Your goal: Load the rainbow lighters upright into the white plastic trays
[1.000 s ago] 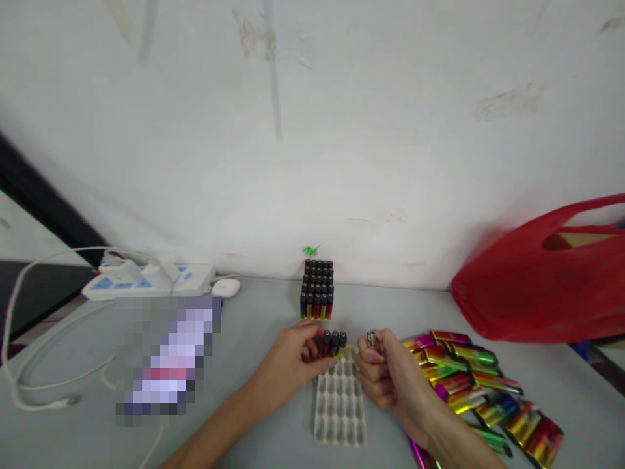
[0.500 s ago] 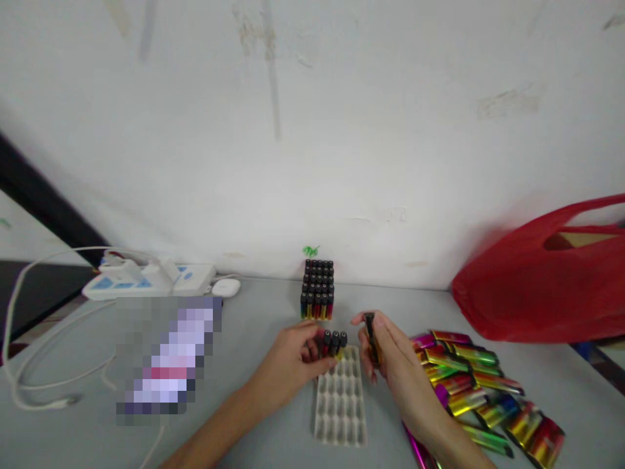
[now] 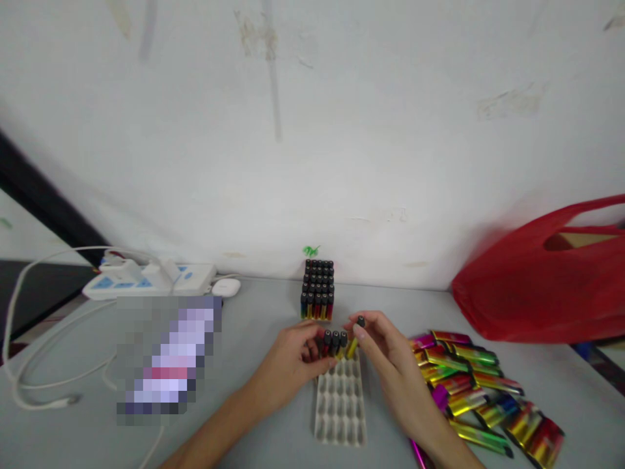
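My left hand (image 3: 307,352) is closed around the side of three upright batteries (image 3: 335,340) with black tops, at the far end of a pale slotted tray (image 3: 340,404). Just right of them, my right hand (image 3: 383,345) pinches a single yellow battery (image 3: 354,342) with a black top, tilted, its lower end over the tray's far right corner. The nearer slots of the tray hold nothing. Behind the hands, a block of upright black-topped batteries (image 3: 318,286) stands in rows near the wall.
Many shiny coloured batteries (image 3: 469,384) lie in a pile on the right, beside my right forearm. A red bag (image 3: 541,280) sits behind them. On the left are a power strip (image 3: 190,279), white cables and a pixelated object (image 3: 170,358).
My right hand has moved left toward the three batteries. The battery in it has turned from nearly upright to leaning, its lower end now over the tray. My left hand has stayed in place.
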Demonstrator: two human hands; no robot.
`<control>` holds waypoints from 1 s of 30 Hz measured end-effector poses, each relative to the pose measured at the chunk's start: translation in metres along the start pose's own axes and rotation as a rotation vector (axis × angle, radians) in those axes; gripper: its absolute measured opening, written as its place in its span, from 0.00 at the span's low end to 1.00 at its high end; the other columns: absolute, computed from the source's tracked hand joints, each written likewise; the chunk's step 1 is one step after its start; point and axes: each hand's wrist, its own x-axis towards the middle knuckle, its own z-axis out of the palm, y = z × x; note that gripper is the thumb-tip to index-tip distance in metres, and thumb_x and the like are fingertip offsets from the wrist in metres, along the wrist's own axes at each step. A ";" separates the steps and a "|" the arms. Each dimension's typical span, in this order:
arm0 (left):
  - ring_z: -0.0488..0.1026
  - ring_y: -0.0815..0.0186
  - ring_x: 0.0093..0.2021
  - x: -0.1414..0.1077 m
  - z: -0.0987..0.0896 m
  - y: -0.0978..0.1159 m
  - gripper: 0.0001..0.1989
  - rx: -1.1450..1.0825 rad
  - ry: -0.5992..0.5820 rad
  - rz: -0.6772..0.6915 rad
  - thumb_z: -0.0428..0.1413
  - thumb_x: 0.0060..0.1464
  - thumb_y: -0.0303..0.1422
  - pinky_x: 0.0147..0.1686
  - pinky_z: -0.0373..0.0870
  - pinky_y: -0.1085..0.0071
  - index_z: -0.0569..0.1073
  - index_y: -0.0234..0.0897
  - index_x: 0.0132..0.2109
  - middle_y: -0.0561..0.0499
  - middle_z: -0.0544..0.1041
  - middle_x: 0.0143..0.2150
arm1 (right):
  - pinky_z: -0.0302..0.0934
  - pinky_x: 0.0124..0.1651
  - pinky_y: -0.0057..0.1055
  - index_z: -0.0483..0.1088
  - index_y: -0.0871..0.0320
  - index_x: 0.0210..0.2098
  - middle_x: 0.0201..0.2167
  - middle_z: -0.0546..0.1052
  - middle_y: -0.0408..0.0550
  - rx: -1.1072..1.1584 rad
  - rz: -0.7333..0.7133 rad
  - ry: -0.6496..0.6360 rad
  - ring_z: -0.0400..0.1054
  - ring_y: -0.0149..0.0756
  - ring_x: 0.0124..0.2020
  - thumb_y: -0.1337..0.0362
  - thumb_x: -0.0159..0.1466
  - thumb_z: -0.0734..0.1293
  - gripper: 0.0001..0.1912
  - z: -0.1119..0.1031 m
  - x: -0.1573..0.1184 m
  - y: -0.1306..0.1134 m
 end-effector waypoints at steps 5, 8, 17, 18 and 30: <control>0.70 0.65 0.31 -0.001 0.000 0.003 0.12 -0.012 -0.002 0.000 0.70 0.55 0.35 0.29 0.66 0.73 0.83 0.34 0.45 0.53 0.74 0.35 | 0.64 0.57 0.36 0.76 0.51 0.53 0.48 0.81 0.46 -0.079 -0.007 -0.048 0.75 0.44 0.52 0.48 0.80 0.68 0.14 0.002 -0.005 -0.005; 0.70 0.65 0.31 -0.001 0.000 0.003 0.12 -0.023 -0.004 -0.002 0.70 0.54 0.35 0.29 0.66 0.73 0.83 0.34 0.43 0.54 0.73 0.35 | 0.65 0.57 0.35 0.76 0.51 0.53 0.47 0.82 0.45 -0.123 -0.008 -0.064 0.75 0.43 0.52 0.49 0.81 0.67 0.13 0.003 -0.007 -0.009; 0.70 0.65 0.32 0.000 0.000 -0.002 0.13 -0.032 -0.005 0.007 0.70 0.55 0.37 0.30 0.65 0.73 0.83 0.34 0.45 0.53 0.73 0.35 | 0.65 0.59 0.37 0.78 0.50 0.52 0.47 0.84 0.46 -0.245 -0.056 -0.086 0.78 0.45 0.53 0.52 0.80 0.68 0.11 -0.003 -0.004 -0.015; 0.70 0.65 0.32 0.000 0.000 -0.001 0.13 -0.027 -0.007 0.005 0.70 0.55 0.36 0.29 0.65 0.74 0.82 0.34 0.44 0.53 0.73 0.35 | 0.65 0.59 0.37 0.79 0.50 0.52 0.48 0.85 0.46 -0.246 -0.055 -0.099 0.78 0.45 0.54 0.52 0.80 0.68 0.11 -0.005 -0.002 -0.015; 0.71 0.64 0.34 0.002 -0.001 -0.003 0.13 0.001 -0.016 0.042 0.70 0.56 0.38 0.31 0.66 0.73 0.82 0.34 0.42 0.52 0.74 0.38 | 0.68 0.58 0.39 0.85 0.49 0.52 0.49 0.87 0.47 -0.274 -0.070 -0.259 0.79 0.50 0.54 0.52 0.74 0.76 0.12 -0.024 0.008 -0.024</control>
